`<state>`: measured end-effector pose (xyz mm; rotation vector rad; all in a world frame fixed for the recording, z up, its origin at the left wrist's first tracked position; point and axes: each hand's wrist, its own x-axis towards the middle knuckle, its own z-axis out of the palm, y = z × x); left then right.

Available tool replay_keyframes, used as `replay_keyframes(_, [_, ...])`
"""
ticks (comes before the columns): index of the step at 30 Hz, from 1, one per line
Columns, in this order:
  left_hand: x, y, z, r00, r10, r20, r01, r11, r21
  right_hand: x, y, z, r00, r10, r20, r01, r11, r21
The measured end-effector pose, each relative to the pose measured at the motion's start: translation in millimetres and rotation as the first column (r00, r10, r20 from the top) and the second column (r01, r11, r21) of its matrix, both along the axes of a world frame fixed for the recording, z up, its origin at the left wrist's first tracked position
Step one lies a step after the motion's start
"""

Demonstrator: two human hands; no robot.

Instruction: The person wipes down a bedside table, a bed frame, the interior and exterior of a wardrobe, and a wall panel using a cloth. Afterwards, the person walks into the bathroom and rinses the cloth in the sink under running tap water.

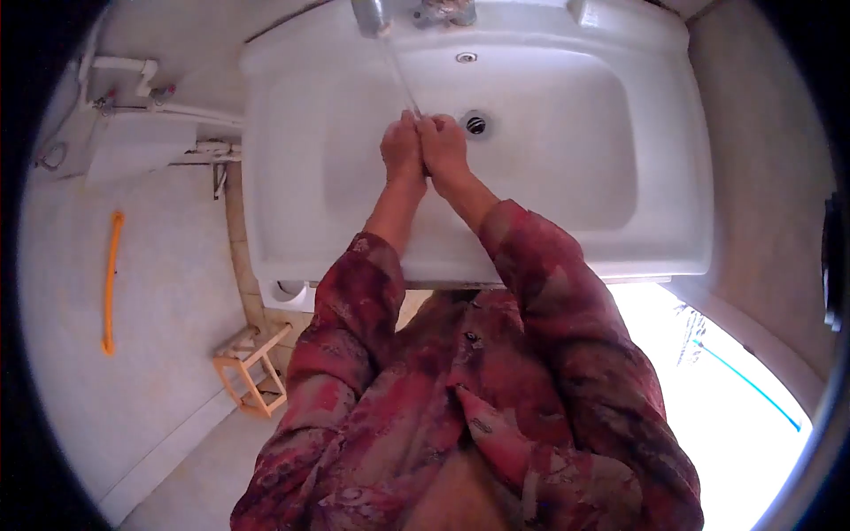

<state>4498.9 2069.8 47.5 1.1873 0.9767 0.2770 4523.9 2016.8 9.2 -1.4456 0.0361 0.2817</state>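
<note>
My left hand (402, 150) and my right hand (443, 145) are pressed against each other over the white washbasin (567, 159), both with curled fingers. A thin stream of water (400, 74) slants down from the metal spout (372, 16) and meets them at the fingers. Whatever may lie between the palms is hidden. Just right of my right hand is the drain (476, 124), a round dark opening with a metal grid. Patterned red sleeves cover both forearms to below the wrists.
A worn tap fitting (447, 11) sits on the basin's back edge, above the overflow hole (466, 57). Leftward are white pipes (128, 64), an orange bar (112, 283) on the wall and a small wooden stool (254, 370). Bright light fills the doorway (699, 407) at lower right.
</note>
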Motion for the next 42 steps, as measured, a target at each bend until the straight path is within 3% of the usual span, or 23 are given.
replay_keyframes(3, [-1, 0, -3, 0.999, -0.045, 0.008, 0.044, 0.993, 0.105, -2, -4, 42, 0.981, 0.008, -0.195, -0.055, 0.971, -0.234])
replay_keyframes(7, [1, 11, -18, 0.995, -0.049, -0.085, 0.058, 0.993, 0.107, -4, 1, 36, 1.000, 0.007, 0.008, -0.003, 0.907, -0.422])
replay_keyframes(9, [-6, 18, -37, 0.958, -0.286, 0.023, 0.254, 0.882, 0.397, -4, 1, 30, 0.993, 0.008, 0.114, 0.049, 0.871, -0.488])
replay_keyframes(10, [-6, 17, -38, 0.957, -0.289, 0.020, 0.258, 0.881, 0.396, -2, 0, 31, 0.997, 0.031, 0.070, 0.008, 0.868, -0.497])
replay_keyframes(12, [-7, 15, -38, 0.992, -0.027, 0.120, 0.029, 0.999, -0.022, 0, -2, 36, 0.998, 0.053, 0.027, -0.032, 0.863, -0.503])
replay_keyframes(13, [-10, 15, -38, 0.993, -0.029, 0.118, 0.031, 0.999, -0.022, 1, -6, 38, 0.994, 0.110, 0.026, -0.081, 0.854, -0.513])
replay_keyframes(14, [-12, 16, -37, 0.948, -0.275, -0.162, 0.319, 0.802, 0.505, 1, -9, 42, 0.985, 0.168, 0.026, -0.130, 0.842, -0.524])
replay_keyframes(15, [-13, 17, -38, 0.808, -0.301, -0.507, 0.584, 0.287, 0.759, 2, -10, 41, 0.986, 0.166, 0.026, -0.128, 0.842, -0.523])
replay_keyframes(16, [-13, 16, -39, 0.808, -0.301, -0.507, 0.584, 0.287, 0.760, 2, -10, 40, 0.986, 0.165, 0.016, -0.133, 0.844, -0.519])
replay_keyframes(17, [-12, 14, -41, 0.907, -0.304, -0.292, 0.421, 0.680, 0.600, 2, -11, 39, 0.987, 0.164, 0.005, -0.138, 0.847, -0.514])
replay_keyframes(18, [-11, 12, -42, 0.975, -0.201, -0.090, 0.219, 0.934, 0.283, 3, -8, 26, 0.987, 0.162, 0.006, -0.136, 0.847, -0.514])
replay_keyframes(20, [-6, 22, -61, 0.935, -0.253, -0.247, 0.341, 0.831, 0.439, 6, 4, -11, 0.965, 0.210, 0.158, -0.062, 0.765, -0.641])
replay_keyframes(22, [0, 19, -47, 0.875, -0.265, -0.405, 0.465, 0.690, 0.555, 11, -1, -8, 0.977, 0.173, 0.124, -0.064, 0.794, -0.605])
replay_keyframes(24, [10, 5, -10, 0.991, -0.085, -0.099, 0.094, 0.992, 0.088, 13, -4, 11, 0.985, 0.145, 0.094, -0.066, 0.819, -0.571])
replay_keyframes(26, [16, 19, -8, 0.994, 0.010, 0.109, 0.022, 0.959, -0.283, 3, -13, 67, 0.996, 0.030, 0.078, -0.009, 0.964, -0.265])
replay_keyframes(27, [16, 30, -7, 0.983, 0.008, 0.185, 0.070, 0.909, -0.411, -7, -13, 78, 0.996, 0.033, 0.085, -0.008, 0.963, -0.271])
replay_keyframes(29, [15, 39, -7, 0.949, -0.033, 0.315, 0.200, 0.834, -0.514, -19, -7, 92, 0.869, 0.087, 0.487, 0.091, 0.939, -0.331])
replay_keyframes(34, [9, -11, 9, 0.844, 0.020, 0.535, 0.306, 0.802, -0.513, 34, -13, 62, 0.948, 0.160, 0.274, 0.025, 0.824, -0.567])
replay_keyframes(36, [14, -22, 24, 0.987, -0.016, 0.159, 0.092, 0.871, -0.483, 50, -13, 42, 0.967, 0.073, 0.244, 0.105, 0.760, -0.641])
replay_keyframes(38, [14, 2, -20, 0.962, 0.079, 0.263, 0.074, 0.848, -0.525, 29, -7, 25, 0.912, 0.156, 0.380, 0.161, 0.714, -0.681])
replay_keyframes(40, [9, 48, -58, 0.925, 0.032, 0.378, 0.199, 0.808, -0.555, -18, -13, 53, 0.911, 0.221, 0.349, 0.001, 0.844, -0.537])
replay_keyframes(41, [-4, 37, 3, 0.951, -0.095, 0.295, 0.219, 0.879, -0.424, -16, -13, 59, 0.909, 0.228, 0.349, -0.003, 0.841, -0.541])
replay_keyframes(42, [-7, 31, 5, 0.951, -0.088, 0.296, 0.213, 0.881, -0.424, -16, -12, 66, 0.913, 0.253, 0.321, -0.035, 0.831, -0.555])
